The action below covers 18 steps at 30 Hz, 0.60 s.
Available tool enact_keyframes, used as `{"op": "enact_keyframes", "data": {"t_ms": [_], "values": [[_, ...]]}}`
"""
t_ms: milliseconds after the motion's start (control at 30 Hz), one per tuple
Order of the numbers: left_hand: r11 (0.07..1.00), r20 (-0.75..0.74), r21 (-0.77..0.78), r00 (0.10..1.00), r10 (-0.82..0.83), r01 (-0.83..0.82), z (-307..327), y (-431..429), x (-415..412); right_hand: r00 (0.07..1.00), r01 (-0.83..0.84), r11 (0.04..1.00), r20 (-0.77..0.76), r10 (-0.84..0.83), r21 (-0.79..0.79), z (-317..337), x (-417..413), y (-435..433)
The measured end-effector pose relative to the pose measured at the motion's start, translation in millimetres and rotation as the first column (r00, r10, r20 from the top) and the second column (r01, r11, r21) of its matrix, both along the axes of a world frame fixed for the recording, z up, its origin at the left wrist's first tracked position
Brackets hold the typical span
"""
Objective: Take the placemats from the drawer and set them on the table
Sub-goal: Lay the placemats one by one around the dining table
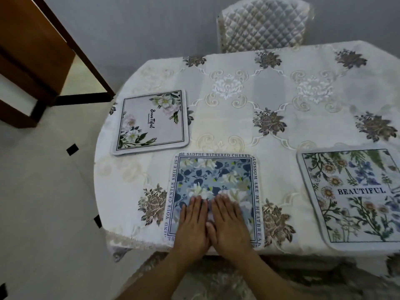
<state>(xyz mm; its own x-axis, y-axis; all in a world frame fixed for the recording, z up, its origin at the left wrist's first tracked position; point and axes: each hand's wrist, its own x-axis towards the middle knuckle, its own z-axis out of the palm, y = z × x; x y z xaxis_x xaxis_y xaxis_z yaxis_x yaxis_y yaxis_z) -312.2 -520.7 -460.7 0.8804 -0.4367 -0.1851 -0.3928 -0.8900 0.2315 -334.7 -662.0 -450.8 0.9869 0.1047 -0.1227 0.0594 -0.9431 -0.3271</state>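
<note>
Head view: the wildflower placemat (355, 198) at the lower right is cut off by the frame's right edge, so only part of its grey binding and the word BEAUTIFUL among printed stems show. The lower border of the blue placemat (216, 176), at the bottom centre, is covered by the wrists, and its lettered border reads only in pieces. On its lower half lie the left hand (191, 226) and the right hand (230, 224), palms down, fingers straight and close together, thumbs meeting between them; neither grips anything. This mat is a soft-looking rectangle with rounded corners, printed with white blossoms and dark blue leaves on pale blue. The white-flower placemat (151, 122), at the centre left, lies apart from it, flat and whole, pale grey with a thin dark line frame and script lettering. All three rest on a cream tablecloth (259, 87) patterned with scrolls and brown-blue flower sprays. A chair (264, 24) in quilted, diamond-stitched fabric stands at the upper centre, its seat hidden behind the cloth. Brown wooden furniture (32, 50) is cropped at the upper left, above a pale floor (43, 202) with small black insets.
</note>
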Motion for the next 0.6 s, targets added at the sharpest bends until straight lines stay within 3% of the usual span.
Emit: {"op": "enact_keyframes", "data": {"t_ms": [167,333,500,600], "values": [[1.0,0.009,0.013,1.0,-0.013,0.013,-10.6,35.4,-0.8,0.998,0.06,0.997,-0.025,-0.061,-0.054,-15.6,-23.1,-52.8],[0.999,-0.082,0.038,0.996,-0.02,0.023,0.5,58.6,6.0,0.986,0.113,0.992,-0.12,-0.118,-0.05,-5.2,-26.2,-83.2],[0.997,-0.039,-0.059,0.998,0.049,-0.051,9.7,5.4,97.5,0.998,0.04,0.999,-0.048,-0.039,0.012,1.6,68.3,-64.8],[0.999,-0.004,-0.034,0.999,-0.033,0.032,9.0,-37.7,158.3,0.998,-0.044,0.999,-0.033,0.044,0.02,-0.6,136.6,-47.5]]}}
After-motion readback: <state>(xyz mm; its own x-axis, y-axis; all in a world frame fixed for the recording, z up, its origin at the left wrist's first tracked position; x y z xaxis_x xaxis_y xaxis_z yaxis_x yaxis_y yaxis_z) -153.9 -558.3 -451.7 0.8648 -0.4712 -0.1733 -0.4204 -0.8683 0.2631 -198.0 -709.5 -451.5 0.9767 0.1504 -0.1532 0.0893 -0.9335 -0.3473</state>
